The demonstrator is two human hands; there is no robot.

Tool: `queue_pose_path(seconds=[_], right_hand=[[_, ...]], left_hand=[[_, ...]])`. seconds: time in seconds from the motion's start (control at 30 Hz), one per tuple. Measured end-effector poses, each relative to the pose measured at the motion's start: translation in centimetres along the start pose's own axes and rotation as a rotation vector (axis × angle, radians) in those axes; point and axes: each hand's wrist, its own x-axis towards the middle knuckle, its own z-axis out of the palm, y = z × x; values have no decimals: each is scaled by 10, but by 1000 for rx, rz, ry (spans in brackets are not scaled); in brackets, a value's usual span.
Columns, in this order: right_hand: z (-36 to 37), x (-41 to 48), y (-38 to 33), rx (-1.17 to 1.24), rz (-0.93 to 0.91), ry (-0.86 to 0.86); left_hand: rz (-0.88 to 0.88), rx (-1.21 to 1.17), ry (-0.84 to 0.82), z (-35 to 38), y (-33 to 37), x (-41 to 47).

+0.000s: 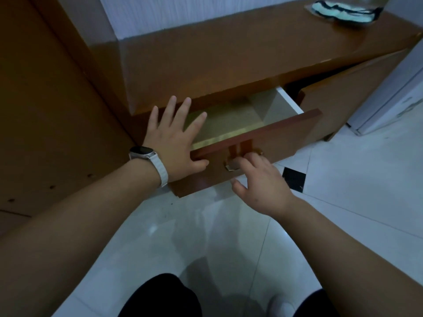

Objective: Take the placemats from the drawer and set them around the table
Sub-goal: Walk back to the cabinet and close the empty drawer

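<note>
Drawer (274,143), glossy brown wood with tan floor, is standing open | left hand (170,143) is spreading wide at its left corner | right hand (261,184) is curling fingers round brass handle (229,167)

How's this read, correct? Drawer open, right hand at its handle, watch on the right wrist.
Wrong on the watch: the head view shows it on the left wrist, behind the left hand, which is spread at the drawer front. The rest holds: drawer open, right hand hooked on the handle.
</note>
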Motion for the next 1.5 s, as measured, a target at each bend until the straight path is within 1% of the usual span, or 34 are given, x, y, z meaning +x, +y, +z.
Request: queue_pose_path(seconds=[0.33, 0.53, 0.67, 0.9, 1.23, 1.4, 1.5], right_hand=[[11, 20, -4, 37, 30, 65], [15, 22, -2, 42, -2, 12], [14, 26, 1, 53, -3, 15], [19, 36, 3, 93, -3, 17], [21, 43, 1, 85, -34, 15], [15, 38, 4, 75, -28, 27], [9, 34, 2, 58, -26, 52]], left_hand=[[26, 1, 45, 8, -4, 10], [-117, -1, -4, 11, -32, 28], [-110, 50, 98, 14, -31, 32], [-141, 72, 194, 22, -26, 35], [-214, 58, 276, 34, -17, 45], [-227, 35, 282, 32, -16, 44], [-235, 4, 217, 24, -13, 42]])
